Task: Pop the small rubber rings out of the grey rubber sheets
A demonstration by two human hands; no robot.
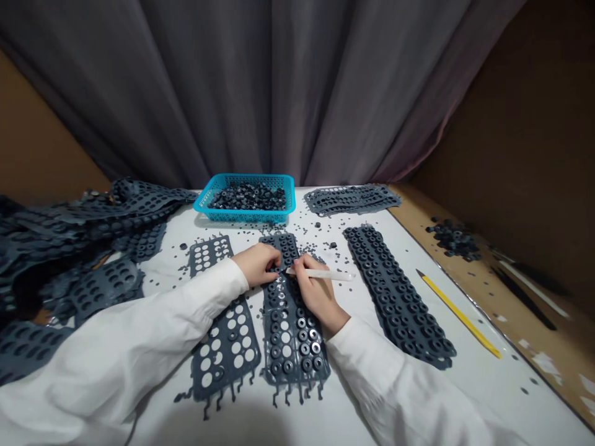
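Observation:
My right hand (317, 290) grips a white pen-like stick (328, 274) with a dark tip that points left. The tip meets a dark grey rubber sheet (279, 316) with rows of moulded rings, some of its round places showing white through. My left hand (258, 262) lies on the same sheet just left of the tip, fingers curled and pressed together; whatever they pinch is hidden. Partly under my left forearm lies another grey sheet (232, 334), mostly punched with round holes and with a few rings still in it.
A blue basket (244, 215) full of small dark rings stands at the back. To the right lie a stack of ringed sheets (395, 291), a yellow pencil-like tool (460, 314) and a pile of dark pieces (453, 238). Holed sheets (353, 199) lie behind; more (106, 285) heap up at left.

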